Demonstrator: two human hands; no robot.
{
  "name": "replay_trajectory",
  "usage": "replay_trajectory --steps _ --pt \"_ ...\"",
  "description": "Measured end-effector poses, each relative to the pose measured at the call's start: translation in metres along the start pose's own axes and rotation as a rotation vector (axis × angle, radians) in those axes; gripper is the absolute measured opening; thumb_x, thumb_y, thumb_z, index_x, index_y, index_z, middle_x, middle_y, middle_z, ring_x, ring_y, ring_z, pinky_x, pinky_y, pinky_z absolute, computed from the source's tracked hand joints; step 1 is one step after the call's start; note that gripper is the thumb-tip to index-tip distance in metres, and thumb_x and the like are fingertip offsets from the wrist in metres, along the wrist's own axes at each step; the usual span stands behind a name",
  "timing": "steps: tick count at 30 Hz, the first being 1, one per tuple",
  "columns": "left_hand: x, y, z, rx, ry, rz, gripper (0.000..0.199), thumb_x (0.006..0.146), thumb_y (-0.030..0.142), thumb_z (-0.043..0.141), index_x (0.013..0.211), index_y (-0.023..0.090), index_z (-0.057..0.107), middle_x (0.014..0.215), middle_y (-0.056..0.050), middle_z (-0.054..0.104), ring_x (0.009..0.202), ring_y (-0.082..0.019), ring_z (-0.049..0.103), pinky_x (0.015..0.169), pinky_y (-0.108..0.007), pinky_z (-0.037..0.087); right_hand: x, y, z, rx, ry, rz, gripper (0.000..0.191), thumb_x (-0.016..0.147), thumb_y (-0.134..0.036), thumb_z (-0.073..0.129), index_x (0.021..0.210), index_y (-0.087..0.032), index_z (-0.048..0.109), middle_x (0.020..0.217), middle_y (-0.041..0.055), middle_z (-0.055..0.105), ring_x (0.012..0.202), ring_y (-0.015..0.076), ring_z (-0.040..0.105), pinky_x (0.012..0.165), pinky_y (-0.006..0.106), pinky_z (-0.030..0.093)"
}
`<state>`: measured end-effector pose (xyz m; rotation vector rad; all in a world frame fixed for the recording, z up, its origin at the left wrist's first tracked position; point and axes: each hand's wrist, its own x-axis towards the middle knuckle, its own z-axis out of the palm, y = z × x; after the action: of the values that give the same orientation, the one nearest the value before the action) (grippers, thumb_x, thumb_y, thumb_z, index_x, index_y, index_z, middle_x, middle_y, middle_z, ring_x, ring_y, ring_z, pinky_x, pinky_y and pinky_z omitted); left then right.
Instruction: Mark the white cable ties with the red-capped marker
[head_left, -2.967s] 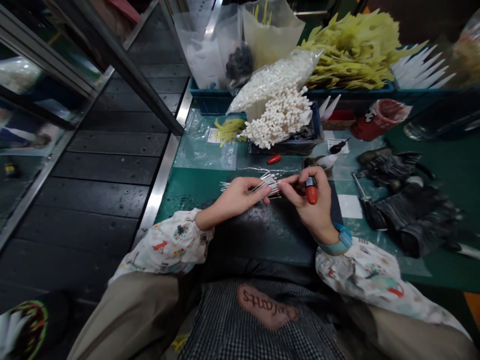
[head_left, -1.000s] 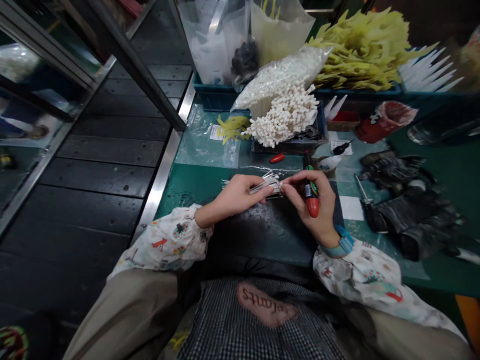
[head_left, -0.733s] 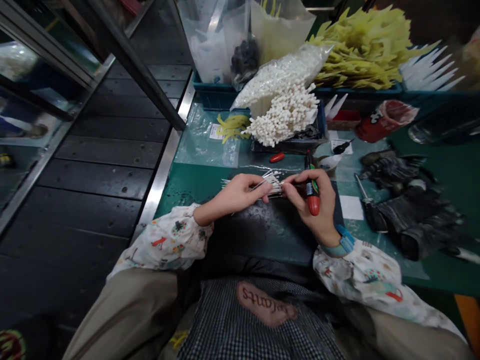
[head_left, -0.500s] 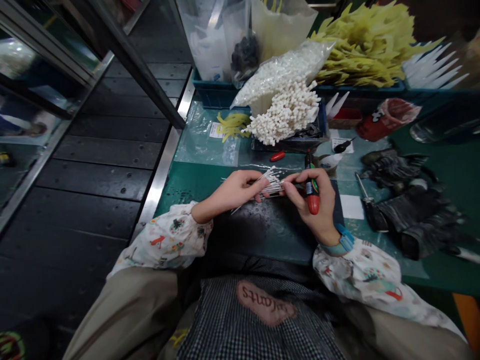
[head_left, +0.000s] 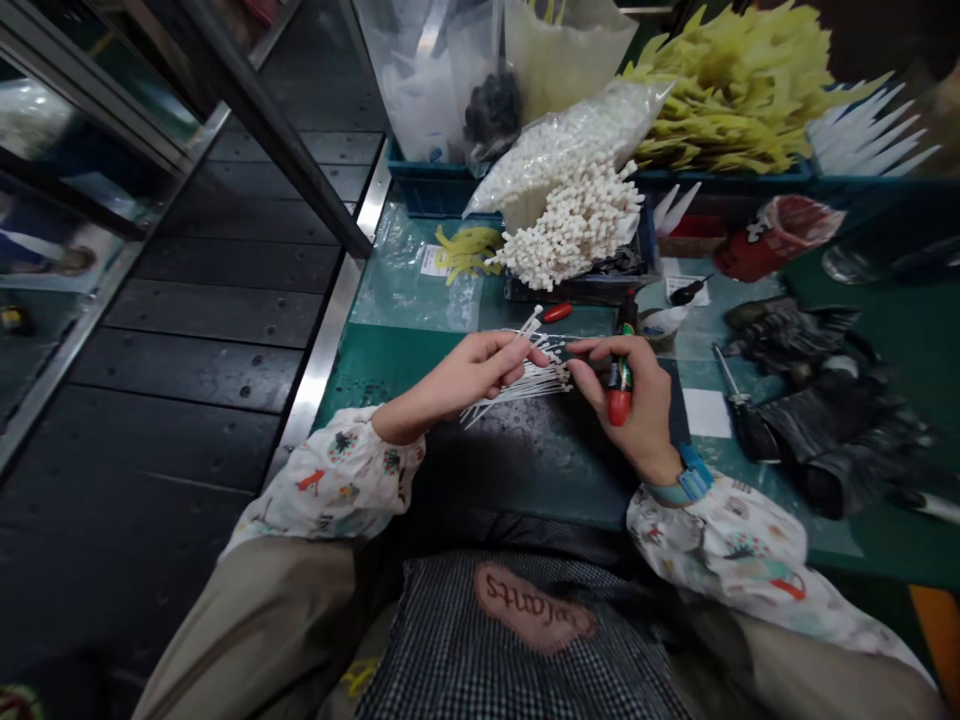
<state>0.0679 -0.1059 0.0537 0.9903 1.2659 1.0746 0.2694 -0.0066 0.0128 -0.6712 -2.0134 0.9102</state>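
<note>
Thin white sticks lie in a loose bundle between the 2 hands, just above a dark mat. Their lower ends fan out toward the left, and 1 stick pokes up past the left fingers toward a small red capsule. The left hand grasps the bundle from above, with its fingertips pressed over the sticks near their middle. The right hand is clenched around a marker, which has a green body and a red cap and stands nearly upright against the palm. Its fingertips reach left to the right end of the bundle, though how firmly they hold it is hard to tell. A teal band circles the right wrist, and patterned sleeves cover both forearms. The mat sits on a green bench. Beyond the hands, a tray holds a heap of white knobbed pieces, with a bag of white pieces and a pile of yellow pieces behind it. To the right lie a red cup, a screwdriver and black gloves.
</note>
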Motion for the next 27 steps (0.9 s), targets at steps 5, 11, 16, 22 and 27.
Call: replay_trajectory --steps 5,11,16,22,27 --pt "0.000 -0.006 0.010 -0.032 -0.104 -0.069 0.040 0.100 0.050 0.055 0.103 0.013 0.070 0.070 0.003 0.042 0.055 -0.007 0.034 0.049 -0.019 0.025 -0.001 -0.014 0.005 0.288 0.010 0.076 0.024 0.091 -0.021 0.075 0.098 -0.025 0.053 0.103 0.0019 0.078 0.093 0.0173 0.075 0.078 0.030 0.059" --pt "0.001 -0.007 0.012 0.063 -0.156 -0.046 0.040 0.102 0.048 0.051 0.104 0.013 0.070 0.072 0.002 0.048 0.057 -0.007 0.039 0.051 -0.019 0.029 0.000 -0.011 0.009 0.462 0.008 0.230 0.033 0.086 -0.028 0.082 0.097 -0.025 0.051 0.096 0.0004 0.079 0.081 0.0153 0.077 0.074 0.028 0.063" --pt "0.001 -0.003 0.012 0.200 -0.144 -0.043 0.039 0.102 0.042 0.048 0.108 0.011 0.072 0.072 0.000 0.054 0.060 -0.009 0.045 0.054 -0.021 0.032 0.000 -0.008 0.010 0.516 -0.012 0.328 0.042 0.081 -0.037 0.086 0.096 -0.026 0.048 0.091 -0.0007 0.078 0.074 0.0162 0.076 0.073 0.031 0.064" --pt "0.001 -0.003 0.012 0.251 -0.161 -0.029 0.037 0.102 0.038 0.049 0.105 0.010 0.074 0.071 0.000 0.058 0.058 -0.009 0.044 0.056 -0.021 0.034 0.000 -0.010 0.011 0.498 0.002 0.318 0.042 0.081 -0.036 0.086 0.096 -0.025 0.049 0.092 -0.0008 0.077 0.075 0.0147 0.075 0.073 0.030 0.064" --pt "0.000 -0.004 0.013 0.241 -0.161 -0.039 0.035 0.101 0.037 0.049 0.099 0.012 0.072 0.070 0.001 0.057 0.057 -0.009 0.044 0.056 -0.022 0.034 -0.002 -0.009 0.013 0.547 -0.012 0.298 0.042 0.082 -0.034 0.085 0.097 -0.026 0.046 0.093 -0.0022 0.074 0.073 0.0130 0.072 0.069 0.027 0.063"
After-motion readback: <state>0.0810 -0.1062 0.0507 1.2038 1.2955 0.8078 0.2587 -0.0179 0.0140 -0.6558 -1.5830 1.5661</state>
